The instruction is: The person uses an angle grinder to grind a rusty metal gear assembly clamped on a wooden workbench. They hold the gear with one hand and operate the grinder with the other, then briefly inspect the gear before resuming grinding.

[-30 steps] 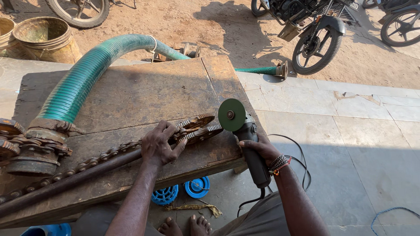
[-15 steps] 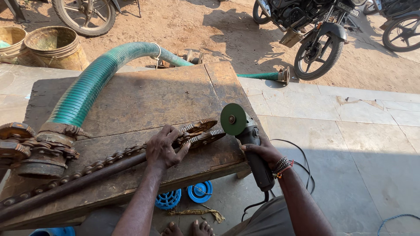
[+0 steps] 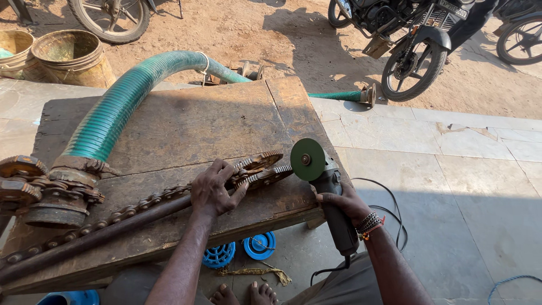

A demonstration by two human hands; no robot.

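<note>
**Chain wrench pinned, grinder poised at its toothed head**

The left hand (image 3: 213, 192) presses down, fingers closed over the neck of a rusty chain wrench (image 3: 169, 209) lying on the wooden table (image 3: 186, 121); the right hand (image 3: 345, 204) is wrapped around the body of an angle grinder (image 3: 324, 186), whose green disc (image 3: 307, 160) stands on edge just at 3 o'clock of the wrench's toothed head (image 3: 262, 168); whether disc and teeth touch I cannot tell.

The wrench looks like solid steel, so I judge it heavy, stiff and rough with rust rather than slippery; its long bar runs off toward 8 o'clock, with the roller chain (image 3: 113, 217) lying loose along it; the chain will flop and shift, so the sounder hold is where the left hand sits, on the rigid neck just behind the teeth, well clear of the disc. The grinder looks dense for its size; its cable (image 3: 389, 217) trails off at 5 o'clock.

At 10 o'clock a ribbed green hose (image 3: 121, 104) ends in a rusted flange fitting (image 3: 53, 189); metal buckets (image 3: 70, 53) stand at 11 o'clock, a motorcycle (image 3: 420, 39) at 1 o'clock; blue plastic strainers (image 3: 237, 251) lie below the table's edge, near bare feet (image 3: 245, 293).
</note>
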